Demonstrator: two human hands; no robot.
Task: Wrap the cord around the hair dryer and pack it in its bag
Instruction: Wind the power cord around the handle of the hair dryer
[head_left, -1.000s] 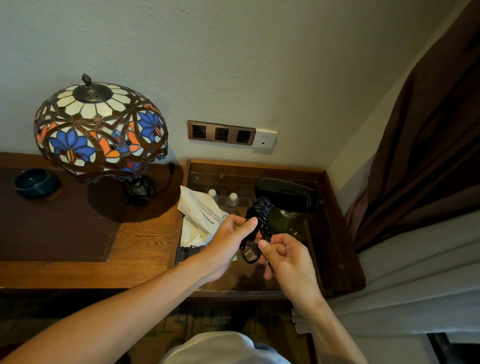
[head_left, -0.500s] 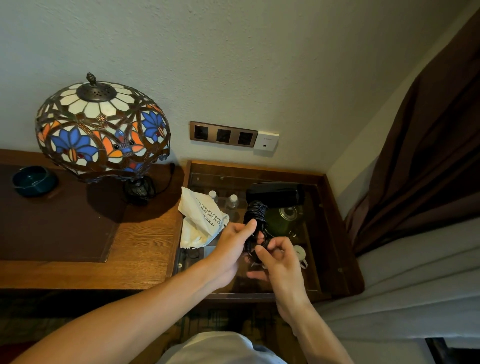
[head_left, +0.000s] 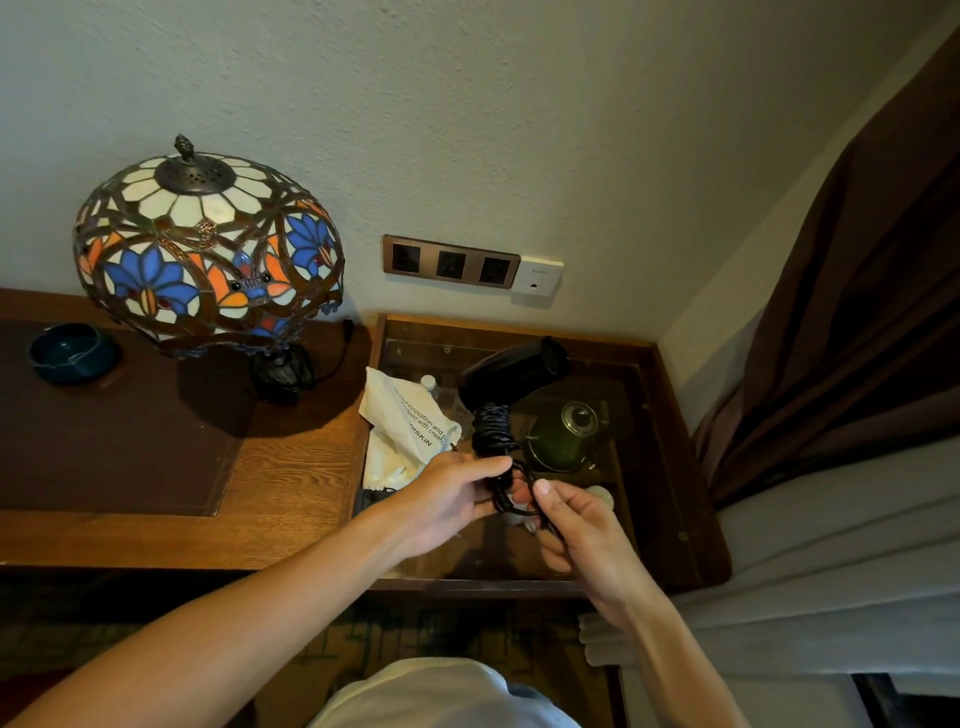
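A black hair dryer is held upright above a glass-topped cabinet, its barrel pointing right and slightly up. Its black cord is coiled in many turns around the handle. My left hand grips the bottom of the handle, thumb laid across the coils. My right hand pinches the loose end of the cord just right of the handle's bottom. A white cloth bag with printed text lies crumpled on the glass to the left of the dryer.
A stained-glass lamp stands on the wooden desk at left, with a dark blue ashtray further left. Under the glass are a green kettle and small bottles. Wall sockets sit above. Brown curtain hangs right.
The dryer's barrel has tilted upward. My right hand has drawn the cord's end to the right, away from the handle, and both hands sit a little lower.
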